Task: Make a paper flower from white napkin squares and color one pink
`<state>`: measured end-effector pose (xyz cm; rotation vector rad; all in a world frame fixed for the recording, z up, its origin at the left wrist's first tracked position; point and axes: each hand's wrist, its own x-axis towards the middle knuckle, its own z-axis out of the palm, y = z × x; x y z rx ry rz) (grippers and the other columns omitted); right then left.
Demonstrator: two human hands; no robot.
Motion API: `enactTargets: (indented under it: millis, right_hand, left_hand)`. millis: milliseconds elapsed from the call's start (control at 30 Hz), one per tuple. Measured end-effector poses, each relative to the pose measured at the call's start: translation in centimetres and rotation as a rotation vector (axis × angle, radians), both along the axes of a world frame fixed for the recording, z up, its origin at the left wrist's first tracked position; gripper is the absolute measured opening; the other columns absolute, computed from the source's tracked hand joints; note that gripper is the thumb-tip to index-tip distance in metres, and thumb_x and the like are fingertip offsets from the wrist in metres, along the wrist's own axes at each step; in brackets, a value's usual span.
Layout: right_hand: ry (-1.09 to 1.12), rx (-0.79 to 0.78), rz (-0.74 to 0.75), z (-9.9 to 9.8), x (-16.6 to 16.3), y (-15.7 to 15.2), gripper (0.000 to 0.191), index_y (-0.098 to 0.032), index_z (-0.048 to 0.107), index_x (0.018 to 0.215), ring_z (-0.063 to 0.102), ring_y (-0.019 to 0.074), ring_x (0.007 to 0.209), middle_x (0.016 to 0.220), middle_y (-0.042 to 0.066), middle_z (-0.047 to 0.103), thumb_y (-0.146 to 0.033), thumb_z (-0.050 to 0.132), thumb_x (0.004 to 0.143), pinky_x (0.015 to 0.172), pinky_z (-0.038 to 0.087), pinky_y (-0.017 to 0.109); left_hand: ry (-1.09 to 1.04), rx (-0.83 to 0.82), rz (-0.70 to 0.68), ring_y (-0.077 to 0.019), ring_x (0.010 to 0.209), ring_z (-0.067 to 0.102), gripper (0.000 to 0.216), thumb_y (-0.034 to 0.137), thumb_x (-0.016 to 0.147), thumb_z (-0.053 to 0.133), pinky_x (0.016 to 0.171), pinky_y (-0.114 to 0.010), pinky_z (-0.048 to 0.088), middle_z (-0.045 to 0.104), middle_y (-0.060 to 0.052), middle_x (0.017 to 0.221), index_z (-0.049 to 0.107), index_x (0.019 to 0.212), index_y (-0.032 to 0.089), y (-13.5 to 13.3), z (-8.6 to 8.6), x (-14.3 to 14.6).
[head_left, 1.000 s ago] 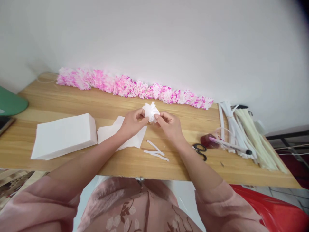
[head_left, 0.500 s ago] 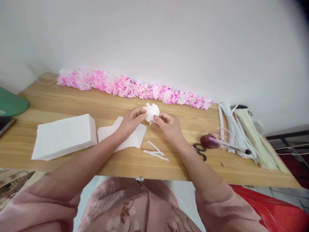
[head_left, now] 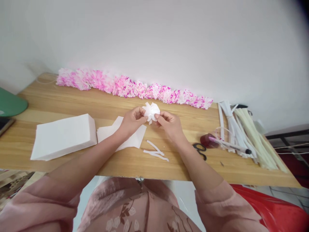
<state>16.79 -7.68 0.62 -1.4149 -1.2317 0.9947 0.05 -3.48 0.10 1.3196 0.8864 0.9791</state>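
Note:
A white paper flower (head_left: 152, 111) with ruffled layers is held up over the table between my two hands. My left hand (head_left: 134, 120) pinches its left edge between thumb and fingers. On the opposite side my right hand (head_left: 170, 124) grips the lower right edge the same way. Under my left forearm lie loose white paper sheets (head_left: 135, 138), partly covered. Several thin white strips (head_left: 155, 151) rest on the wood nearer to me. Black-handled scissors (head_left: 200, 148) lie beside my right forearm, which hides their blades.
A stack of white paper (head_left: 64, 135) stands at left. Pink and white paper flowers (head_left: 125, 86) line the wall. At right are a jar of dark red liquid (head_left: 207, 140), a pen (head_left: 231, 146), white strips (head_left: 231, 125) and cream strips (head_left: 256, 138). A green object (head_left: 12, 103) sits far left.
The paper flower has turned slightly and its layers look a little more spread. Both hands keep hold of it in nearly the same place.

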Motion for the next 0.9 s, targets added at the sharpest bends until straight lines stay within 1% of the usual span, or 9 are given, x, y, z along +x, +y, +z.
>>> enactTargets:
  millis: [133,300,433,533,633,733,800,900]
  right_hand:
    - [0.154,-0.046,-0.018,0.03,0.10,0.20,0.031,-0.020,0.070,0.078,0.056,0.0110,0.056,0.064,-0.001,0.065,-0.050,0.075,0.072,0.054,0.048,0.024]
    - [0.232,-0.034,-0.022,0.20,0.05,0.19,0.033,-0.020,0.070,0.075,0.055,0.0099,0.056,0.065,-0.001,0.064,-0.050,0.080,0.068,0.050,0.047,0.022]
    - [0.240,-0.020,-0.019,0.48,0.05,0.02,0.036,-0.019,0.069,0.071,0.056,0.0097,0.056,0.066,0.000,0.064,-0.054,0.076,0.072,0.050,0.048,0.021]
    - [0.255,-0.014,-0.020,0.74,0.13,-0.11,0.042,-0.018,0.070,0.074,0.058,0.0104,0.057,0.069,0.002,0.066,-0.059,0.069,0.078,0.050,0.049,0.021]
    - [0.212,-0.005,0.022,0.84,0.18,-0.24,0.043,-0.018,0.071,0.078,0.060,0.0112,0.060,0.072,0.003,0.067,-0.060,0.064,0.081,0.051,0.048,0.021]
    - [0.102,0.010,0.060,0.66,0.11,-0.34,0.035,-0.019,0.070,0.077,0.058,0.0106,0.060,0.070,0.001,0.066,-0.053,0.067,0.081,0.053,0.048,0.021]
    - [0.046,0.018,0.056,0.44,0.03,-0.36,0.028,-0.019,0.069,0.077,0.055,0.0097,0.058,0.065,-0.001,0.064,-0.047,0.071,0.079,0.054,0.047,0.021]
    - [0.024,0.048,0.047,0.21,-0.06,-0.32,0.023,-0.019,0.068,0.077,0.053,0.0090,0.056,0.062,-0.003,0.062,-0.042,0.070,0.078,0.054,0.046,0.021]
  left_hand:
    - [-0.061,-0.052,0.020,-0.0113,0.069,0.058,0.024,0.032,0.068,0.071,0.069,-0.025,0.044,0.062,0.002,0.076,0.055,0.078,0.018,-0.12,0.51,-0.21]
    - [-0.054,-0.016,0.042,-0.0114,0.069,0.058,0.025,0.032,0.069,0.069,0.068,-0.025,0.045,0.061,0.003,0.075,0.053,0.082,0.019,0.10,0.19,-0.23]
    - [-0.026,0.046,0.060,-0.0117,0.064,0.059,0.029,0.026,0.074,0.065,0.063,-0.024,0.045,0.057,0.006,0.068,0.052,0.099,0.021,0.25,-0.35,-0.22]
    - [0.023,0.105,0.106,-0.0114,0.063,0.059,0.031,0.023,0.076,0.062,0.061,-0.023,0.043,0.058,0.007,0.067,0.052,0.106,0.021,0.19,-0.33,-0.32]
    - [0.014,0.110,0.140,-0.0111,0.062,0.060,0.030,0.021,0.077,0.062,0.060,-0.022,0.043,0.059,0.007,0.067,0.050,0.105,0.022,0.11,-0.10,-0.37]
    - [-0.011,0.097,0.157,-0.0117,0.063,0.062,0.030,0.020,0.077,0.061,0.060,-0.022,0.044,0.059,0.007,0.066,0.048,0.103,0.023,0.07,-0.03,-0.31]
    - [-0.036,0.089,0.154,-0.0123,0.063,0.063,0.028,0.020,0.077,0.061,0.061,-0.022,0.046,0.060,0.007,0.068,0.046,0.100,0.023,0.02,-0.10,-0.25]
    - [-0.023,0.141,0.123,-0.0108,0.060,0.059,0.014,0.020,0.079,0.057,0.060,-0.023,0.046,0.058,0.007,0.068,0.049,0.089,0.022,-0.17,-0.16,-0.26]
